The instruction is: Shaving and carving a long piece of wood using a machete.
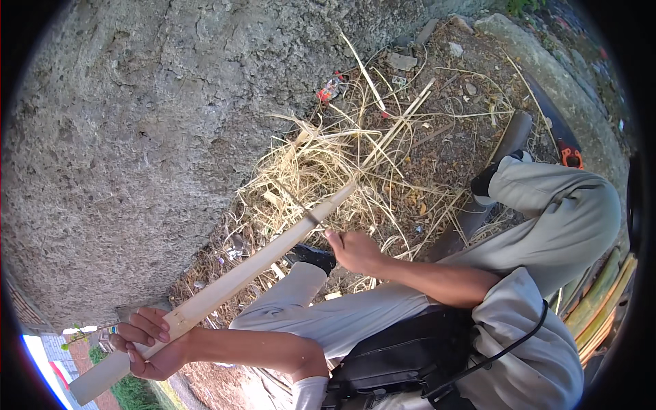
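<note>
My left hand (147,342) grips the near end of a long pale wooden slat (253,270) that runs up and to the right toward a heap of shavings. Partway along it, my right hand (352,249) is closed on a thin dark knife (313,220), whose edge rests against the slat's upper part. The knife's handle is hidden in my fist. My knees in light grey trousers (567,212) lie under and beside the slat.
A heap of straw-coloured shavings and thin strips (307,164) covers the ground ahead. A rough grey concrete wall (137,102) fills the left. An orange-handled saw (570,157) lies at the far right, with green and yellow bamboo strips (601,294) beside my leg. A black bag (403,348) sits on my lap.
</note>
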`<state>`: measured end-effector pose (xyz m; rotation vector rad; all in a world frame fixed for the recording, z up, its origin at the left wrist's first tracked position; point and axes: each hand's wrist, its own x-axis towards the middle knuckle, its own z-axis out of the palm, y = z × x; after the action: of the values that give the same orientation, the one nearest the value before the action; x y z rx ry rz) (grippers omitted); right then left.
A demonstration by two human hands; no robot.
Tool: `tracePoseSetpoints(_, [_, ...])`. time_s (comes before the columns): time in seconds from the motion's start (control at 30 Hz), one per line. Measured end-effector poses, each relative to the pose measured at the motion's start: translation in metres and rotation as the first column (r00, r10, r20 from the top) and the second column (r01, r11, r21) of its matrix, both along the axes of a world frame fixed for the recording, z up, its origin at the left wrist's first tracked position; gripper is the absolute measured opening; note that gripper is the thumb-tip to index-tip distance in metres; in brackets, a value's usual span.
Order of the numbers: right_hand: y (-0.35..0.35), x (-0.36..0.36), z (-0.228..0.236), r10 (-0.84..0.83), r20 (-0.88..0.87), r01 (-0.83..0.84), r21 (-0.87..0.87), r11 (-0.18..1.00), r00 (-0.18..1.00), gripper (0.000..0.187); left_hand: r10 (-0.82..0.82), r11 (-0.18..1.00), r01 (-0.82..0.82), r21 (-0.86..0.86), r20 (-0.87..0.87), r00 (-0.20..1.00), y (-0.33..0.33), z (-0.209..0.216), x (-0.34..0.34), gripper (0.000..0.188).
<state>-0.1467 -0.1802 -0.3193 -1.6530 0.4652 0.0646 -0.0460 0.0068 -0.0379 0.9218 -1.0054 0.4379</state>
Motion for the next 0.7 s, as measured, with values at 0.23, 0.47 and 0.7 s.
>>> tracePoseSetpoints(0.23, [0.026,-0.007,0.024,0.007,0.386,0.112,-0.284,0.952,0.923,0.053,0.016,1.0,-0.017,-0.021,-0.033,0.999,-0.001,0.003,-0.011,0.012])
tracePoseSetpoints(0.47, [-0.022,0.013,-0.033,0.037,-0.162,-0.035,0.011,0.999,0.986,0.063,-0.021,1.0,0.021,0.007,-0.008,1.0,0.004,0.0,0.002,0.013])
tracePoseSetpoints(0.7, [0.022,-0.003,0.041,0.209,0.453,-0.061,-0.319,0.946,0.867,0.051,-0.018,1.0,0.017,0.017,0.005,1.0,0.013,0.003,0.001,0.014])
